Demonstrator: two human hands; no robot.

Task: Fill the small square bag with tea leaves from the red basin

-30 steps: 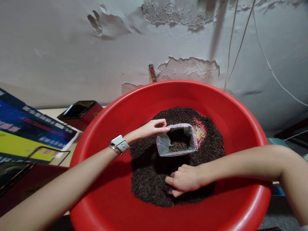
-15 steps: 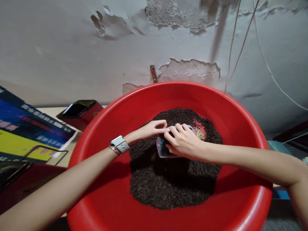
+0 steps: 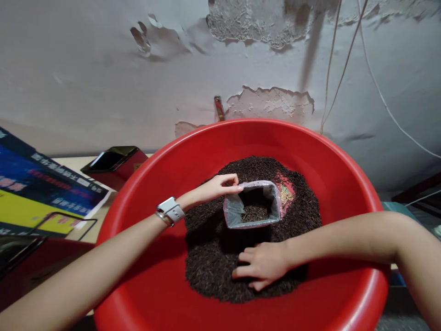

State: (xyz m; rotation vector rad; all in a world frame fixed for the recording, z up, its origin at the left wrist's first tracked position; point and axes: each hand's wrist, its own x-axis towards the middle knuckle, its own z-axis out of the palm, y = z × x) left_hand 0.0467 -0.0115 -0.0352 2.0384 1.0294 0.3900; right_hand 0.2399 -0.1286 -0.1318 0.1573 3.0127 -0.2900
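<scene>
Left of the red basin [image 3: 347, 184] stood a dark-topped box [image 3: 122, 172]. Inside the basin, the left hand [image 3: 225, 186] had thumb and finger closed on the rim of a lined container [image 3: 237, 214], which stood mid-basin among loose dark shreds [image 3: 213, 271]. Toward the basin's near rim, the right hand [image 3: 263, 263] touched the shreds, fingers loosely spread, any grip hidden.

Red basin [image 3: 234, 315], blackish-brown flakes [image 3: 213, 276], whitish liner [image 3: 234, 212], pale-grey watch strap [image 3: 177, 213], blue-and-yellow panel [image 3: 29, 202].
</scene>
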